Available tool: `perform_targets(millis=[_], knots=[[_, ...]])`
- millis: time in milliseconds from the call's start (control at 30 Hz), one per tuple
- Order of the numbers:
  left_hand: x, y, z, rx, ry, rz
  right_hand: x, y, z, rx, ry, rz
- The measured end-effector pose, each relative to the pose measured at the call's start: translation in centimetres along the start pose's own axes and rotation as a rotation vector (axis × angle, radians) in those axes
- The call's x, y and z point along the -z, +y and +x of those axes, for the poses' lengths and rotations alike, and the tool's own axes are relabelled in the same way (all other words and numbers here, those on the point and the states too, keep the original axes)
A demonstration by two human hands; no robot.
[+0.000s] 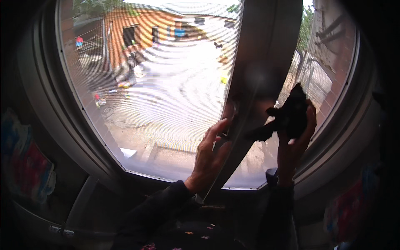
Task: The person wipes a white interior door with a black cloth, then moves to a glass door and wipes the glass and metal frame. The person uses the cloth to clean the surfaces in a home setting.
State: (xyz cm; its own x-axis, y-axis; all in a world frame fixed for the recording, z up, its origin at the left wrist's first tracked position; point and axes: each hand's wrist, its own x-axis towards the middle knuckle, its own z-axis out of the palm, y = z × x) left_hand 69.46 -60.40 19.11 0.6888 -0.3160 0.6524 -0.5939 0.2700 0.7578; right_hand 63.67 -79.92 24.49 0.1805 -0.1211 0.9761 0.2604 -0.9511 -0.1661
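My right hand (293, 153) is raised against the narrow right-hand pane (259, 162), gripping a dark cloth (293, 115) that looks almost black against the light. One end of the cloth trails left across the dark upright frame (265, 47) between the panes. My left hand (209, 153) is lifted beside that upright, at the right edge of the wide left pane (175, 103). Its fingers are apart and nothing shows in them. Close to its fingertips is a curved metal handle (236, 109); contact with it cannot be made out.
Metal framing (90, 125) borders the panes. Colourful decorations hang in shadow at the left (31, 162) and right (347, 206). Beyond the panes lie a paved yard (175, 72), an orange building (143, 31) and scattered items along the left wall.
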Motion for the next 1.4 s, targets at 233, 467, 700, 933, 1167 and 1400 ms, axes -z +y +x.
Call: perform_targets(millis=[233,467,700,933,1167,1400], knots=[[0.0,-0.8,0.4,0.078,-0.126,-0.016,-5.0,0.9,-9.1,0.192,-0.247,-0.063],[-1.8,-3.1,0.3,-0.026,-0.117,-0.039,-4.2,2.5,-10.8,-0.697,-0.462,0.661],[-2.5,-4.2,-0.2,-0.206,-0.011,0.221,-5.3,1.8,4.8,0.243,-0.080,-0.101],[-2.1,-4.0,-0.2,-0.186,-0.020,0.156,-6.3,0.2,-4.4,-0.126,-0.239,0.210],[-2.5,-3.9,0.0,-0.081,-0.017,0.083,-5.1,-1.0,-9.0,-0.008,-0.386,0.232],[-2.1,-3.9,-0.2,-0.121,-0.049,0.184,-4.4,0.4,8.5,0.372,-0.196,-0.124]])
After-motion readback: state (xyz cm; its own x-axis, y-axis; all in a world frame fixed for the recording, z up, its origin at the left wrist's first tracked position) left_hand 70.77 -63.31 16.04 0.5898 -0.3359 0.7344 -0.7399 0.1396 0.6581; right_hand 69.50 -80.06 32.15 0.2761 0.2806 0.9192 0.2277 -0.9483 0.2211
